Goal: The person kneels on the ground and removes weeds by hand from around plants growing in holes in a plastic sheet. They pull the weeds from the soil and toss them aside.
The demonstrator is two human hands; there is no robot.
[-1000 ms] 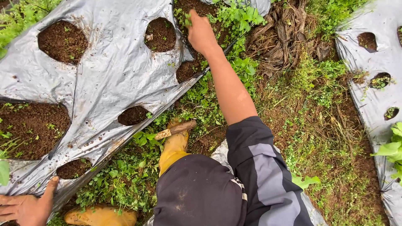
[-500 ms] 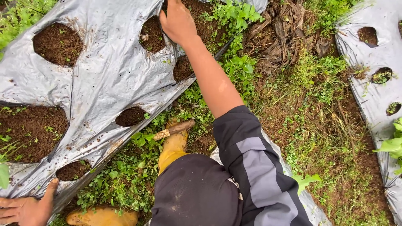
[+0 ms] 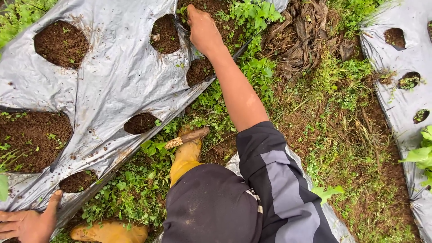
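Observation:
My right hand [image 3: 203, 30] reaches far forward to the torn edge of a silver plastic mulch sheet [image 3: 117, 76]. Its fingers curl down into the dark soil beside a small green weed [image 3: 182, 10]. The back of the hand hides whether anything is pinched. My left hand [image 3: 27, 224] lies flat on the near corner of the same sheet at the bottom left, fingers spread, holding nothing. Round planting holes [image 3: 60, 44] in the sheet show brown soil with tiny sprouts.
A wooden-handled tool [image 3: 186, 137] lies in the weeds by my yellow boot [image 3: 185, 159]; the other boot [image 3: 110, 233] is at the bottom. Dry leaves [image 3: 306, 36] and grass fill the furrow. A second holed plastic sheet [image 3: 400, 103] runs along the right.
My right hand dropped the weed it held a second ago, swung left over the sheet, then came back to the soil at the torn edge. My left hand stayed put.

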